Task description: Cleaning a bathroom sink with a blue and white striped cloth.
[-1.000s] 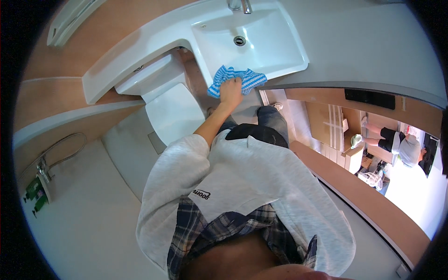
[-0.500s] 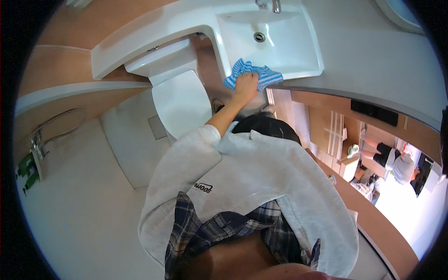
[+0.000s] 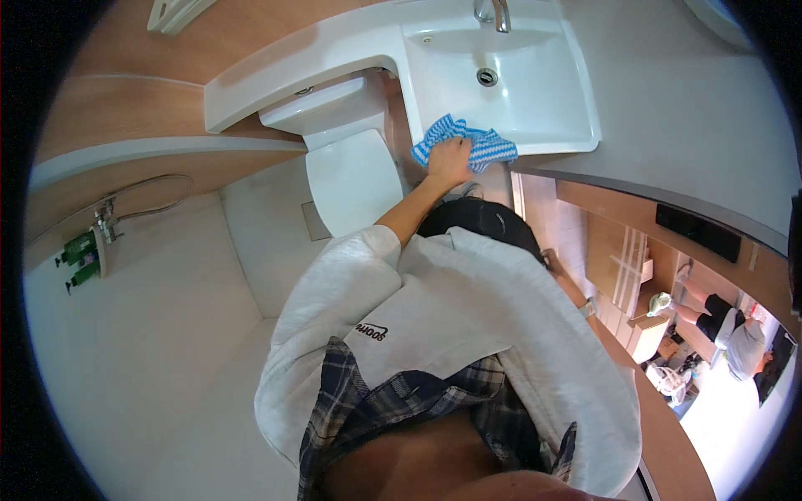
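My left hand (image 3: 450, 162) is closed on a blue-and-white striped cloth (image 3: 493, 150), pressing it against the front left rim of the white washbasin (image 3: 468, 113). Part of the cloth hangs over the front edge. Lower down at the right, my right hand (image 3: 551, 262) shows only in part beside my dark clothing, with a band around its wrist; its fingers are mostly hidden. A chrome faucet (image 3: 501, 17) stands at the back of the basin, above the drain (image 3: 487, 77).
To the left of the basin is a white toilet (image 3: 355, 179) with its lid down, under a white counter (image 3: 251, 88). Green bottles (image 3: 81, 260) stand by a shower fitting at far left. Through a doorway at right, another person (image 3: 739, 342) is in a bright room.
The view has shifted, so the basin and toilet sit further right and lower. My right hand has come into sight. My left hand still grips the cloth at the basin's front rim.
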`<action>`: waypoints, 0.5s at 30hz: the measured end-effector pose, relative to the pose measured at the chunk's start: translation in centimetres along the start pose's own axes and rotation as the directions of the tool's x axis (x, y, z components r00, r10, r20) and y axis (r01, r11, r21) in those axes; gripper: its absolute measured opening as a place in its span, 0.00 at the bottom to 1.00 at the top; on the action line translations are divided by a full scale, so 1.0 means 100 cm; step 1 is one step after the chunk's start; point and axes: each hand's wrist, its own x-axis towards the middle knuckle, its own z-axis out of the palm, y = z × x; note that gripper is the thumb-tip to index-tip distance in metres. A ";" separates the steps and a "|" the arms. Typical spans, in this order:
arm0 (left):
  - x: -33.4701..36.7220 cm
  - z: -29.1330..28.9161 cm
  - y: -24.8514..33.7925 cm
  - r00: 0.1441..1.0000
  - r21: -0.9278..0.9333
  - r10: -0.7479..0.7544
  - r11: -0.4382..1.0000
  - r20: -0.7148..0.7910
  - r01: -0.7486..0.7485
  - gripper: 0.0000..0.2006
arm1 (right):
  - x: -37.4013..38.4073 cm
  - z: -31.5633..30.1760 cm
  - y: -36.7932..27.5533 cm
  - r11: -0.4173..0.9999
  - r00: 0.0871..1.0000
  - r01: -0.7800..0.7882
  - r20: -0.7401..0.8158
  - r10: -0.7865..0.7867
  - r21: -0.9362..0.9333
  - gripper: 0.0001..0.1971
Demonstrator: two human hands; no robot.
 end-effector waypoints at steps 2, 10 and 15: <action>0.003 -0.002 0.004 0.998 0.012 -0.054 0.999 0.023 0.053 0.17 | 0.014 0.000 0.013 0.908 1.000 0.012 -0.015 -0.007 0.418 0.34; 0.007 -0.011 0.012 0.980 0.114 -0.161 0.982 0.116 0.148 0.25 | 0.070 -0.095 0.024 0.968 0.974 0.210 -0.062 -0.220 -0.137 0.28; 0.009 -0.003 0.013 0.973 0.136 -0.196 0.974 0.121 0.180 0.28 | 0.124 -0.112 -0.014 0.879 0.843 0.238 -0.360 -0.398 -0.414 0.20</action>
